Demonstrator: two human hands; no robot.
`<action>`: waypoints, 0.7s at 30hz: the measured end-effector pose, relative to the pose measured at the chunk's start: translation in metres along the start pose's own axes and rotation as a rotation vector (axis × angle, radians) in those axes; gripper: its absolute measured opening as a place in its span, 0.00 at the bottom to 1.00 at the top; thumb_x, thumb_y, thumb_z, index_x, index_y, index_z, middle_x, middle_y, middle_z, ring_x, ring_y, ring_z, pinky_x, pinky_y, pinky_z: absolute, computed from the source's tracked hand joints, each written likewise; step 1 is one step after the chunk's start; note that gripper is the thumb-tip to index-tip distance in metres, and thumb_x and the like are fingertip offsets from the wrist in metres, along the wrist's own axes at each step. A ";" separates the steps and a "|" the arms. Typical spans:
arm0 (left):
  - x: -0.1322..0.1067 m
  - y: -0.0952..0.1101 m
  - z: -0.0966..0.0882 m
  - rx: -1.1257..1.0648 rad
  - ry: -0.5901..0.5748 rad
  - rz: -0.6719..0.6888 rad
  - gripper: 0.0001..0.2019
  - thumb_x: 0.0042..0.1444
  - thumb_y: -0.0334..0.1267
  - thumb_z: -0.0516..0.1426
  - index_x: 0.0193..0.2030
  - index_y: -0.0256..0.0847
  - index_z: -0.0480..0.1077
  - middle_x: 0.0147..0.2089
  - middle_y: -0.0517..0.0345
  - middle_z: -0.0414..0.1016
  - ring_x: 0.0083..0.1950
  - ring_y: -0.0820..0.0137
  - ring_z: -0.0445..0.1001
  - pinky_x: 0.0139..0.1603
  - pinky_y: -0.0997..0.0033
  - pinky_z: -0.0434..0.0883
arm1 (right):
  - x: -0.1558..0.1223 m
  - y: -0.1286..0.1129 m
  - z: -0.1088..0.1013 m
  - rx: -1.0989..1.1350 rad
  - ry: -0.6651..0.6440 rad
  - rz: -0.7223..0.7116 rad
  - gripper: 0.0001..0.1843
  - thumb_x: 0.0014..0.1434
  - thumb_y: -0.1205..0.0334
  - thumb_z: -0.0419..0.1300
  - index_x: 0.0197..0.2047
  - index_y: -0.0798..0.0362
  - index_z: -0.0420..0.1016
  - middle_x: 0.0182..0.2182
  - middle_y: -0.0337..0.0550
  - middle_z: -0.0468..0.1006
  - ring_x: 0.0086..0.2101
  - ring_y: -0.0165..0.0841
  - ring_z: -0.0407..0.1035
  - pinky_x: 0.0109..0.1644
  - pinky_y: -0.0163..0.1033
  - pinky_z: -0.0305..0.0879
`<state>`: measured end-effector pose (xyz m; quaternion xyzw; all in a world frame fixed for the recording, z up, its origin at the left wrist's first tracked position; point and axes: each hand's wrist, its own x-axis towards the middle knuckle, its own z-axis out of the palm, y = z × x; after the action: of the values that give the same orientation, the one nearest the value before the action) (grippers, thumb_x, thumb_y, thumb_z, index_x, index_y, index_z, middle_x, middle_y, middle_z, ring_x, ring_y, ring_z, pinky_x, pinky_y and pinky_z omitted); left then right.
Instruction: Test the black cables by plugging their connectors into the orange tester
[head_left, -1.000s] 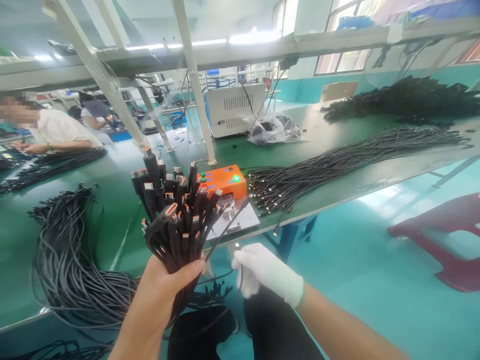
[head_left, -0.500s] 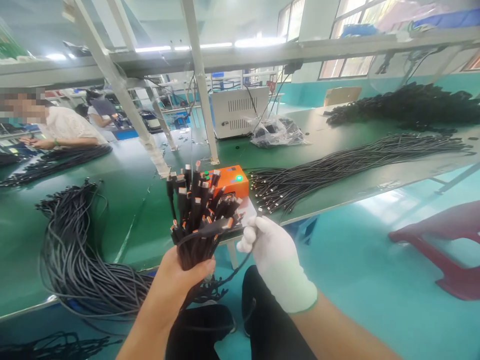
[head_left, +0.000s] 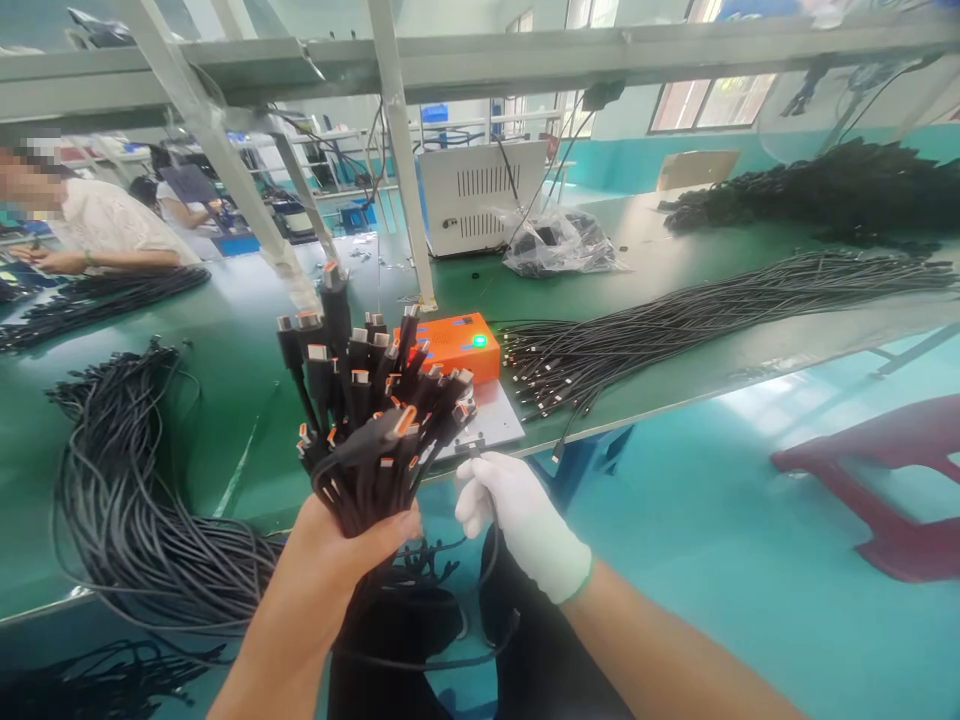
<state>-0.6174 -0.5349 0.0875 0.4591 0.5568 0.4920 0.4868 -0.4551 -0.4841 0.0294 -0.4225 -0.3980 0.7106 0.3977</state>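
Observation:
My bare left hand (head_left: pixel 330 560) is wrapped round a thick bundle of black USB-C cables (head_left: pixel 367 430), their metal plugs fanned upward with orange showing inside. In a white glove, my right hand (head_left: pixel 521 520) pinches one black cable (head_left: pixel 473 449) near its plug end; the rest of it hangs down over my lap. That plug is close to the front edge of a white plate (head_left: pixel 501 412). On the plate stands an orange box (head_left: pixel 457 350) with a lit green light, partly hidden by the bundle.
Cables lie along the bench to the right (head_left: pixel 645 340), and another heap (head_left: pixel 150 470) drapes over the left edge. Behind are a grey metal case (head_left: pixel 480 205), a plastic bag (head_left: pixel 562 245) and shelf posts. A red stool (head_left: pixel 862 450) stands right; a co-worker sits far left.
My right hand has moved left and slightly down, bringing the cable's plug toward the plate's front. The bundle in my left hand has shifted left. The view has tilted downward a little.

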 end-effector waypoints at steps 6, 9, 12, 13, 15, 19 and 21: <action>0.001 0.003 0.002 -0.023 0.033 0.002 0.17 0.43 0.34 0.66 0.42 0.42 0.75 0.28 0.60 0.73 0.30 0.68 0.70 0.32 0.70 0.69 | 0.002 0.000 0.003 -0.016 0.017 -0.024 0.13 0.57 0.54 0.50 0.33 0.55 0.67 0.18 0.39 0.75 0.16 0.29 0.65 0.24 0.35 0.62; 0.000 0.004 0.002 -0.013 0.027 -0.003 0.15 0.43 0.34 0.66 0.41 0.43 0.75 0.28 0.61 0.74 0.31 0.69 0.70 0.33 0.71 0.69 | 0.005 0.000 0.006 -0.019 0.050 -0.027 0.12 0.56 0.55 0.50 0.33 0.55 0.67 0.17 0.38 0.74 0.15 0.29 0.64 0.23 0.35 0.61; 0.000 0.004 0.000 -0.025 0.012 -0.007 0.09 0.44 0.36 0.66 0.34 0.43 0.74 0.28 0.62 0.73 0.31 0.70 0.70 0.33 0.72 0.69 | 0.007 0.000 0.008 -0.032 0.073 -0.029 0.11 0.55 0.56 0.50 0.33 0.55 0.67 0.16 0.37 0.73 0.15 0.28 0.63 0.22 0.34 0.59; 0.000 0.004 0.000 -0.028 0.007 -0.006 0.07 0.45 0.36 0.66 0.31 0.42 0.74 0.29 0.62 0.73 0.32 0.70 0.69 0.34 0.72 0.69 | 0.007 0.000 0.008 -0.036 0.074 -0.028 0.11 0.55 0.56 0.50 0.32 0.55 0.67 0.16 0.37 0.72 0.15 0.28 0.62 0.22 0.34 0.59; 0.000 0.004 0.000 -0.024 -0.007 -0.005 0.07 0.45 0.37 0.66 0.28 0.42 0.72 0.28 0.62 0.72 0.31 0.71 0.69 0.33 0.72 0.69 | 0.008 0.000 0.008 -0.037 0.074 -0.023 0.11 0.55 0.56 0.50 0.32 0.55 0.67 0.15 0.37 0.72 0.14 0.28 0.62 0.22 0.34 0.59; -0.001 0.005 0.004 -0.044 0.038 0.008 0.06 0.44 0.35 0.65 0.27 0.41 0.71 0.28 0.61 0.73 0.30 0.70 0.70 0.32 0.71 0.68 | 0.010 0.002 0.007 -0.014 0.078 -0.003 0.11 0.54 0.56 0.51 0.31 0.54 0.67 0.14 0.37 0.72 0.14 0.28 0.62 0.21 0.34 0.59; -0.001 0.007 0.006 -0.059 0.074 0.021 0.05 0.43 0.34 0.64 0.27 0.41 0.71 0.27 0.61 0.73 0.30 0.69 0.70 0.32 0.71 0.68 | 0.012 0.004 0.007 -0.002 0.079 0.020 0.10 0.53 0.57 0.52 0.30 0.54 0.67 0.14 0.36 0.72 0.13 0.28 0.62 0.20 0.34 0.58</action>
<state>-0.6106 -0.5348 0.0940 0.4319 0.5549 0.5299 0.4740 -0.4660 -0.4757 0.0248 -0.4544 -0.3784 0.6969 0.4057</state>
